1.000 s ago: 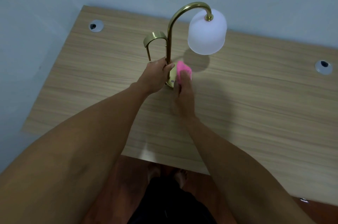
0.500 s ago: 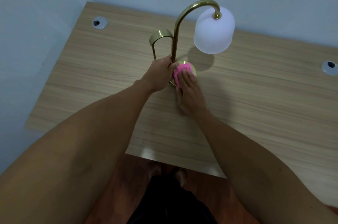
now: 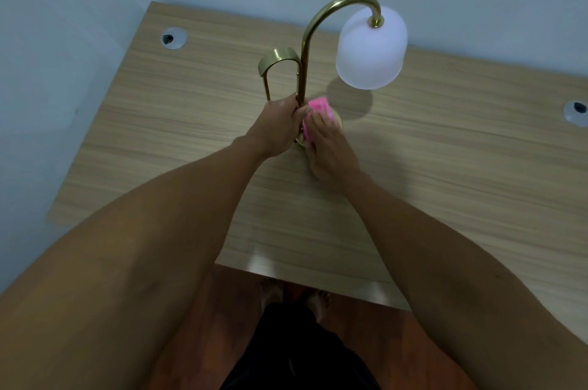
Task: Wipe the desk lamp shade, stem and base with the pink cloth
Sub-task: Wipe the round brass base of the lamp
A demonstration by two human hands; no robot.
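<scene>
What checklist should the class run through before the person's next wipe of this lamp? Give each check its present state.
1. Lamp steadied: left hand grips the low stem. Ok.
2. Cloth on the lamp: right hand presses it onto the base. Ok.
3. Lamp upright on the desk: stem stands, shade hangs clear of the desk. Ok.
4. Whole base reachable: hands and cloth hide most of it. Cannot tell.
5. Shade and stem already wiped: no visible sign either way. Cannot tell.
</scene>
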